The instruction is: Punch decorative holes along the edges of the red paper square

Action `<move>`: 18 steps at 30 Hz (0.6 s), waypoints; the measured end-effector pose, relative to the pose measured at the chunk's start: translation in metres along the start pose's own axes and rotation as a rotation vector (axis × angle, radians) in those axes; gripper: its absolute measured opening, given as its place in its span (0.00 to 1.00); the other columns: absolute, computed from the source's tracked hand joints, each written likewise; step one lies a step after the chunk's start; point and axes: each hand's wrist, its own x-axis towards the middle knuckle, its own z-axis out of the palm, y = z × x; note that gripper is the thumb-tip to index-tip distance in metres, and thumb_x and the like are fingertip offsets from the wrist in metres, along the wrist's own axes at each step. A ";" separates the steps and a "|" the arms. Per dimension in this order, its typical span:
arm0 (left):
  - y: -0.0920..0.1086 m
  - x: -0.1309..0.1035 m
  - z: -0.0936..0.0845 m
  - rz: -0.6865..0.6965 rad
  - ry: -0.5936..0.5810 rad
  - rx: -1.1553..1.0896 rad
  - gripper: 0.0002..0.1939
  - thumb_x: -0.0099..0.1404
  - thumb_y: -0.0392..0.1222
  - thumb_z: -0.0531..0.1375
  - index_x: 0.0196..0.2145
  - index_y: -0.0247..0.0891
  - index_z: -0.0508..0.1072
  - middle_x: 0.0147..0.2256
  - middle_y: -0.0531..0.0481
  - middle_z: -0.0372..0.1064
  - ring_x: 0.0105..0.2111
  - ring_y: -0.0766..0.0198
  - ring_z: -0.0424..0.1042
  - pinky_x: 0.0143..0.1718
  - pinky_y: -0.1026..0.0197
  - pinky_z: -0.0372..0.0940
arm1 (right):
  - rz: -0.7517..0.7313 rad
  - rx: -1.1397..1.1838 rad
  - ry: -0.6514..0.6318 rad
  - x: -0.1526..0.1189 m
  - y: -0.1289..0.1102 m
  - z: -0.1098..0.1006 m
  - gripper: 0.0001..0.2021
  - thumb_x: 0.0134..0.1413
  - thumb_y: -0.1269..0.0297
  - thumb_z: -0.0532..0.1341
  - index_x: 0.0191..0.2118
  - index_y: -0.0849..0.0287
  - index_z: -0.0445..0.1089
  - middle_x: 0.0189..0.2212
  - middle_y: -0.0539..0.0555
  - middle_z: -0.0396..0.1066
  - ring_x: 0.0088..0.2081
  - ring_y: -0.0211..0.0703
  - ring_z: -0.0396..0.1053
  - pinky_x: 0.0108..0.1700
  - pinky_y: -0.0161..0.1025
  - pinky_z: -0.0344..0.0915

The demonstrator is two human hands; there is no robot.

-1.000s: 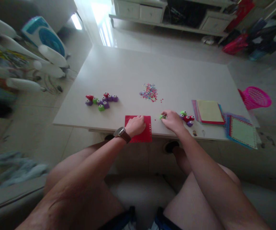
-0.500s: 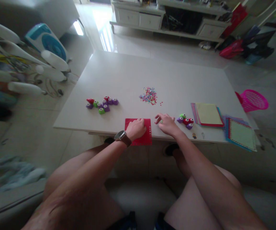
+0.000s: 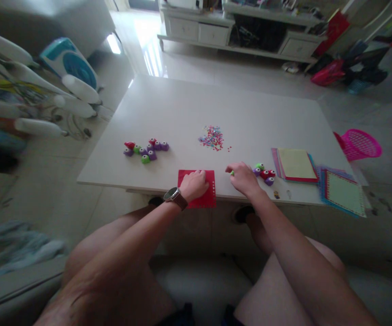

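Note:
A red sheet of paper (image 3: 210, 199) lies at the table's front edge, its near end jutting past it. Small punched holes run down its right side. My left hand (image 3: 195, 184), with a watch on the wrist, presses on the sheet with bent fingers. Right of the paper, my right hand (image 3: 242, 176) is closed around a small green craft punch (image 3: 232, 173), mostly hidden by the fingers. Close beside that hand stands a group of craft punches (image 3: 266, 174) in green, purple and red. Beyond the paper is a heap of colourful paper confetti (image 3: 212, 138).
More craft punches (image 3: 146, 150) stand on the left of the white table (image 3: 175, 104). Stacked coloured papers (image 3: 296, 164) and a second paper pile (image 3: 344, 192) lie at the right. Two small items, one a tiny figure (image 3: 276, 194), sit near the front edge. A pink basket (image 3: 360, 145) is beyond the right end.
My right hand has shifted a little to the right, towards the punches, with the green punch in it. My left hand stays on the red paper. The camera view has tilted slightly.

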 end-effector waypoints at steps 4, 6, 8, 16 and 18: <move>0.003 0.000 0.000 -0.002 0.007 0.015 0.15 0.75 0.41 0.53 0.52 0.34 0.74 0.54 0.35 0.77 0.54 0.45 0.78 0.50 0.48 0.71 | 0.111 -0.075 -0.089 -0.002 0.005 -0.006 0.22 0.61 0.78 0.56 0.52 0.57 0.82 0.53 0.59 0.82 0.54 0.51 0.77 0.55 0.42 0.67; 0.004 0.000 0.000 -0.008 0.013 0.015 0.15 0.74 0.41 0.53 0.52 0.34 0.74 0.54 0.35 0.78 0.54 0.45 0.78 0.51 0.49 0.71 | 0.156 -0.131 -0.087 -0.003 0.013 -0.009 0.19 0.63 0.75 0.57 0.52 0.58 0.82 0.53 0.61 0.81 0.56 0.53 0.77 0.54 0.42 0.68; 0.004 0.002 0.000 -0.014 0.025 0.009 0.15 0.74 0.41 0.54 0.53 0.34 0.74 0.54 0.35 0.78 0.54 0.46 0.78 0.51 0.49 0.71 | 0.201 -0.179 -0.064 -0.002 0.020 -0.010 0.16 0.65 0.70 0.58 0.51 0.59 0.81 0.54 0.63 0.81 0.55 0.55 0.77 0.53 0.44 0.68; 0.019 0.001 -0.014 0.001 0.185 -0.087 0.13 0.78 0.41 0.51 0.51 0.36 0.73 0.51 0.38 0.77 0.52 0.50 0.76 0.52 0.50 0.68 | 0.012 -0.071 -0.014 -0.007 -0.012 -0.007 0.12 0.68 0.66 0.59 0.49 0.59 0.79 0.54 0.62 0.80 0.56 0.53 0.76 0.56 0.42 0.68; 0.032 -0.006 -0.024 0.130 0.294 -0.163 0.14 0.80 0.45 0.51 0.52 0.38 0.72 0.52 0.40 0.75 0.51 0.52 0.75 0.53 0.51 0.68 | -0.048 -0.027 -0.008 -0.018 -0.031 -0.007 0.10 0.70 0.65 0.61 0.48 0.58 0.79 0.51 0.63 0.80 0.54 0.53 0.77 0.55 0.42 0.69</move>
